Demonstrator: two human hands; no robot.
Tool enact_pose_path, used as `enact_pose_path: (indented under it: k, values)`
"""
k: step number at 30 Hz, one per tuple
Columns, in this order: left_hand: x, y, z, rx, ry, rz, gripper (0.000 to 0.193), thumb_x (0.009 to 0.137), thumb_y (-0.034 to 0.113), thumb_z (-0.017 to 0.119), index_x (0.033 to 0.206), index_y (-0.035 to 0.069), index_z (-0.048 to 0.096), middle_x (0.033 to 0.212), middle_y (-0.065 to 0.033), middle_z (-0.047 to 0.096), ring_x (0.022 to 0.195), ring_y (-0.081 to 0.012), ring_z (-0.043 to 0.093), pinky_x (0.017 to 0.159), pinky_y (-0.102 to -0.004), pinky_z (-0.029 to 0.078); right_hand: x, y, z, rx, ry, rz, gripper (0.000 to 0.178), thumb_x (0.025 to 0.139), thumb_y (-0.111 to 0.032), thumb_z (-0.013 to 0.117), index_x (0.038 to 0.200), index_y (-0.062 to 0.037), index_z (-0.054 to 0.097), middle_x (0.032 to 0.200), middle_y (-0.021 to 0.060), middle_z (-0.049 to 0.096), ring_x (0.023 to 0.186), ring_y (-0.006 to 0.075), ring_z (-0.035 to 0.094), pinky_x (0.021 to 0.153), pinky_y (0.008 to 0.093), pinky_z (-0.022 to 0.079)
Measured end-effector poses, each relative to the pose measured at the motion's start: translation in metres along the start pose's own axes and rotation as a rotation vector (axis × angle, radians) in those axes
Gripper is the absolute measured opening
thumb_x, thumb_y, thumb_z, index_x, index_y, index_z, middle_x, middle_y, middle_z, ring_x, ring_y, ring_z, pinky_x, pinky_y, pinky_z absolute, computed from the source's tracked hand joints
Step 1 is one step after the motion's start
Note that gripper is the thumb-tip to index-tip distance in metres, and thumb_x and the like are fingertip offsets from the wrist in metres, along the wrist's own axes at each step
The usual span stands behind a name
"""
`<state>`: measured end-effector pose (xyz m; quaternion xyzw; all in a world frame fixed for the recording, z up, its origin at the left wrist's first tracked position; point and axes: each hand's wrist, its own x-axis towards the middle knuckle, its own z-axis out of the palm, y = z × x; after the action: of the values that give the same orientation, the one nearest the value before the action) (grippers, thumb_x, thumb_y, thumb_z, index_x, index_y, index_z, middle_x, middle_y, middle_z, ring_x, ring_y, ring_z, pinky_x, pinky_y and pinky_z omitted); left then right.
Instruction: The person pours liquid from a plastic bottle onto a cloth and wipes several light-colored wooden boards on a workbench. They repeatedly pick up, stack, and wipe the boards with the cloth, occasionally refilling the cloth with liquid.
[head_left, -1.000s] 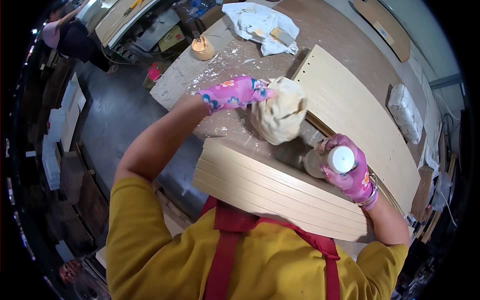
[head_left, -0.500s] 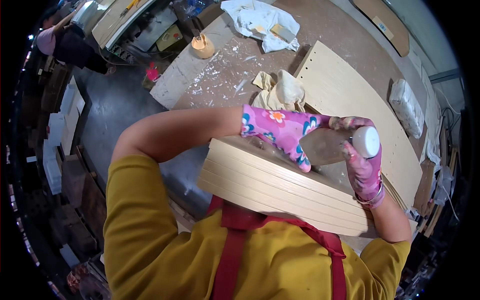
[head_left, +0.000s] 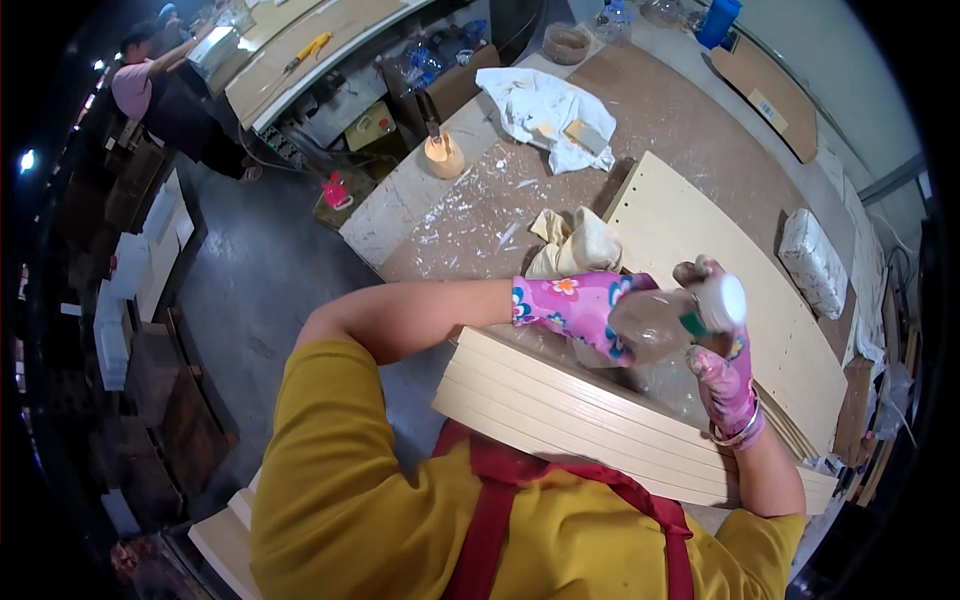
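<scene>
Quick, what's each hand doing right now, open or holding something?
Left hand: closed around the clear bottle.
Right hand: open, thumb and fingers spread about the white cap; contact can't be told.

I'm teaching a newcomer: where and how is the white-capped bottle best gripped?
The clear bottle is probably best gripped around its body, from the left, where the left hand is: it slants sideways, white cap to the right near the right hand, and the body is wider than the cap.
</scene>
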<state>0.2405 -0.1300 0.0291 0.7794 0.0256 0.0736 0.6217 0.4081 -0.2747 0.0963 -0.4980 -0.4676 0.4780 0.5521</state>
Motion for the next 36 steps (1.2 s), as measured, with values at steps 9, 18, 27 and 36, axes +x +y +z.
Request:
enact_pose_path:
  k: [9, 18, 27, 36]
  values:
    - [-0.09, 0.047, -0.078, 0.776, 0.126, 0.12, 0.082, 0.067, 0.025, 0.084, 0.133, 0.003, 0.041, 0.117, -0.01, 0.061, 0.11, -0.0205, 0.057, 0.097, -0.034, 0.044, 0.002, -0.008, -0.002, -0.219, -0.429, 0.151, 0.072, 0.083, -0.037, 0.069, 0.137, -0.0012, 0.038, 0.135, 0.0167, 0.046, 0.127, 0.0276, 0.044, 0.106, 0.0384, 0.035]
    - [-0.172, 0.026, -0.06, 0.767, 0.217, -0.704, 0.083, 0.067, 0.034, 0.083, 0.134, 0.005, 0.044, 0.127, -0.0154, 0.054, 0.116, -0.0278, 0.055, 0.095, -0.0353, 0.047, -0.02, -0.024, 0.025, -0.782, -0.841, -0.184, 0.099, 0.069, -0.059, 0.073, 0.142, -0.0041, 0.033, 0.132, 0.0244, 0.047, 0.12, 0.0402, 0.049, 0.099, 0.043, 0.043]
    - [-0.119, 0.03, -0.05, 1.104, 0.035, -0.864, 0.069, 0.069, 0.028, 0.076, 0.128, 0.004, 0.049, 0.114, -0.0172, 0.059, 0.105, -0.0336, 0.058, 0.088, -0.04, 0.048, -0.026, -0.015, 0.023, -0.723, -0.811, -0.173, 0.084, 0.078, -0.058, 0.062, 0.141, -0.0085, 0.037, 0.13, 0.0251, 0.047, 0.116, 0.0421, 0.051, 0.095, 0.0464, 0.045]
    - [-0.09, 0.052, -0.044, 1.43, -0.135, -0.681, 0.063, 0.066, 0.023, 0.076, 0.123, 0.005, 0.052, 0.101, -0.0129, 0.062, 0.093, -0.0305, 0.06, 0.082, -0.0405, 0.046, -0.037, -0.012, 0.024, -0.82, -0.748, -0.289, 0.08, 0.076, -0.05, 0.065, 0.138, -0.0072, 0.039, 0.13, 0.0232, 0.048, 0.113, 0.0414, 0.052, 0.092, 0.047, 0.046]
